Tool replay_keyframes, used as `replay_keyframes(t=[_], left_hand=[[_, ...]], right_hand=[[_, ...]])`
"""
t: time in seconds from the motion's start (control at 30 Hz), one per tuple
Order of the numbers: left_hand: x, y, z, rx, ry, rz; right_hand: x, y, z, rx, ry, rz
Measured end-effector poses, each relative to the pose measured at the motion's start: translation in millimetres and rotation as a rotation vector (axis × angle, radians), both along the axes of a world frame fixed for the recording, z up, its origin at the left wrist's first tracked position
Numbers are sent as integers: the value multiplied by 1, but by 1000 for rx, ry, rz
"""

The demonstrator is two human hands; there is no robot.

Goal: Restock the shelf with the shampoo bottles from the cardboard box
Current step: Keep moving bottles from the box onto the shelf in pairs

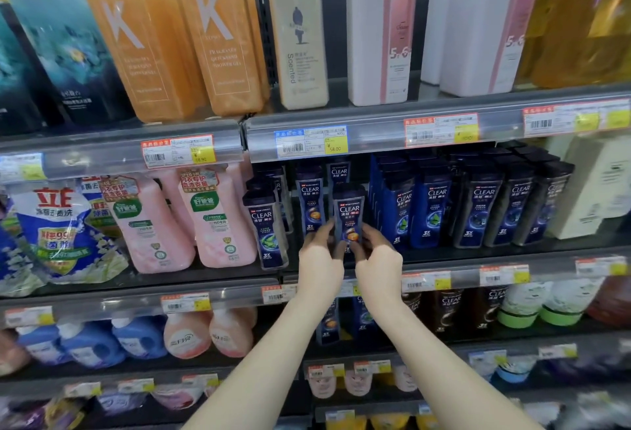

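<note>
A dark blue CLEAR shampoo bottle [349,214] with an orange emblem stands upright at the front of the middle shelf [478,252]. My left hand [319,259] grips its lower left side and my right hand [377,259] grips its lower right side. More CLEAR bottles stand around it: one with a green leaf [266,228] to the left, one [310,201] behind, and a packed row [478,207] to the right. The cardboard box is out of view.
Pink detergent bottles [211,218] and blue refill bags [54,231] fill the shelf's left part. Tall orange [218,37], cream [297,30] and white-pink bottles [379,30] stand on the shelf above. Price-tag rails [310,141] edge each shelf. Lower shelves hold more bottles.
</note>
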State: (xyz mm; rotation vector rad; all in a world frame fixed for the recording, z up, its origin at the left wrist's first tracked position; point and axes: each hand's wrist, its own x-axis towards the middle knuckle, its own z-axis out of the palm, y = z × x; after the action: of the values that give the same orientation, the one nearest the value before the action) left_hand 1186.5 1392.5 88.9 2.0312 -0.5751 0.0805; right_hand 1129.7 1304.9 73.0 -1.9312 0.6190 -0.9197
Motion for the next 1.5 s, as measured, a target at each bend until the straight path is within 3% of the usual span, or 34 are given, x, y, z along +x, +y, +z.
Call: replay_keyframes(t=[0.27,0.37,0.63,1.07,1.5], left_hand=[[4,-14,-3,-178,70,87],[5,-20,-4,-193,115,121],[20,-35,-5,-88,156,222],[32,-42,-1,0,173,315],[22,-24,2,47,237,194]], right_hand=[[11,-3,-2,-82,-44,-41],[17,-3,0,2,60,-40],[41,-5,12,-9,348,-156],[55,-18,7,-62,253,-93],[52,-14,13,-4,292,-46]])
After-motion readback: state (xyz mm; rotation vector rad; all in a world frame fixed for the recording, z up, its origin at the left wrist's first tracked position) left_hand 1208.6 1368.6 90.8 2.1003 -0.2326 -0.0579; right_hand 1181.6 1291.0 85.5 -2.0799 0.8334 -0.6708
